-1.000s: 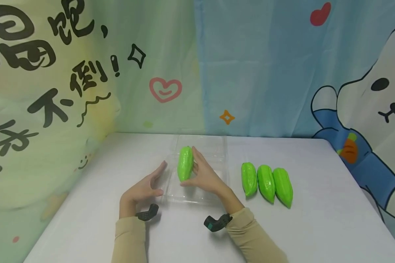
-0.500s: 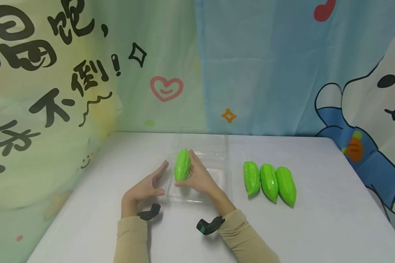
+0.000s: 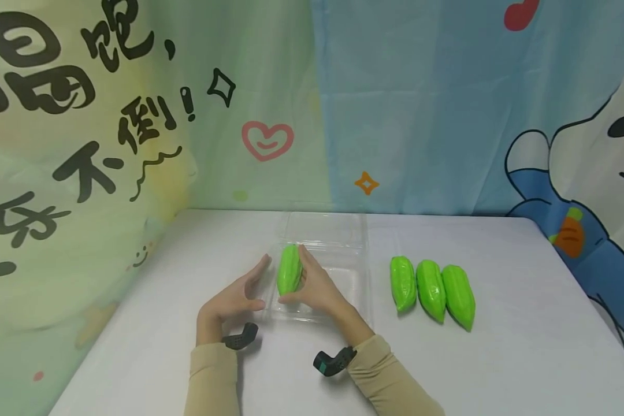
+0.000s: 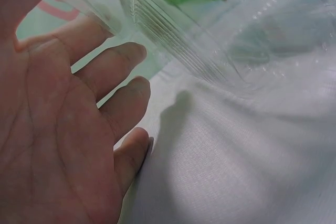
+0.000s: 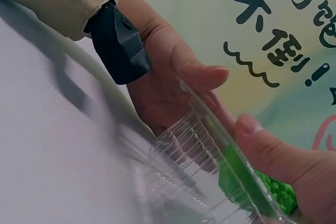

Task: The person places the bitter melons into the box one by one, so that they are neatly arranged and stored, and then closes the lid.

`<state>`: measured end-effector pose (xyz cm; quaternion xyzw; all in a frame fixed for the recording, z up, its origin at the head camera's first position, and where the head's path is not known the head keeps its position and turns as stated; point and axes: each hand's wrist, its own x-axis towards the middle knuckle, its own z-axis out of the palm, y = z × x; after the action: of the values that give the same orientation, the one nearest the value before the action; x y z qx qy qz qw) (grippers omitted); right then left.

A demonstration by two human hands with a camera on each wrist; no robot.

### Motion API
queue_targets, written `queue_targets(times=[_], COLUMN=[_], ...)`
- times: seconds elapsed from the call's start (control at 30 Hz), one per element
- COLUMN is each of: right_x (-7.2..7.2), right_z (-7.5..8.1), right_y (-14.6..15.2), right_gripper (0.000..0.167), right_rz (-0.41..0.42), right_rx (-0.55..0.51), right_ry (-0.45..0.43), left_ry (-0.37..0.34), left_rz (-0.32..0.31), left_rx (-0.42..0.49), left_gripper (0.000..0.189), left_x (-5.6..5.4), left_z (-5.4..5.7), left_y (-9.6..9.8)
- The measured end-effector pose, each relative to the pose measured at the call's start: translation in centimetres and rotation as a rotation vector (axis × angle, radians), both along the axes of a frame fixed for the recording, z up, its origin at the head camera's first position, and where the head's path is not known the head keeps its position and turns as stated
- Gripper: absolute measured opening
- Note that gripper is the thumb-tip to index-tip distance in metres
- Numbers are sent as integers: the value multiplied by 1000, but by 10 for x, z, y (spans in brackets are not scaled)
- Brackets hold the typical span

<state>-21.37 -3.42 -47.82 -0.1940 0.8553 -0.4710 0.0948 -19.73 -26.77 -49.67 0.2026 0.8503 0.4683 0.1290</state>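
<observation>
In the head view, a clear plastic box (image 3: 343, 283) lies with its lid (image 3: 325, 228) folded back. My right hand (image 3: 317, 286) holds a bright green, pointed, ridged pod-like piece (image 3: 289, 270) upright over the box's left part, thumb near its lower end and fingers along its right side. From the right wrist, the green piece (image 5: 283, 195) has a bumpy surface and shows partly through the box wall. My left hand (image 3: 234, 294) stands with fingers spread at the box's left side; in the left wrist view its fingers (image 4: 113, 66) lie close by the ribbed wall.
Three more green pieces (image 3: 403, 283) lie side by side on the white table (image 3: 520, 358), right of the box. A printed curtain (image 3: 421, 115) hangs behind the table. Dark wrist-worn cameras (image 3: 335, 362) sit by both sleeves.
My right hand has lowered the green piece toward the near left of the box. My left hand keeps its place beside the box. The head view has shifted slightly.
</observation>
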Motion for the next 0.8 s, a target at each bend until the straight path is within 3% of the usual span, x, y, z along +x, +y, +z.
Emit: queue_targets(times=[0.8], right_x=[1], right_z=[-6], right_y=[-3], right_gripper=[122], right_rz=[53], right_rx=[126], right_ry=[7], left_ry=[22], left_rz=[-6], left_rx=[-3], left_gripper=[112], left_x=[-1], left_z=[-2], left_y=[-2])
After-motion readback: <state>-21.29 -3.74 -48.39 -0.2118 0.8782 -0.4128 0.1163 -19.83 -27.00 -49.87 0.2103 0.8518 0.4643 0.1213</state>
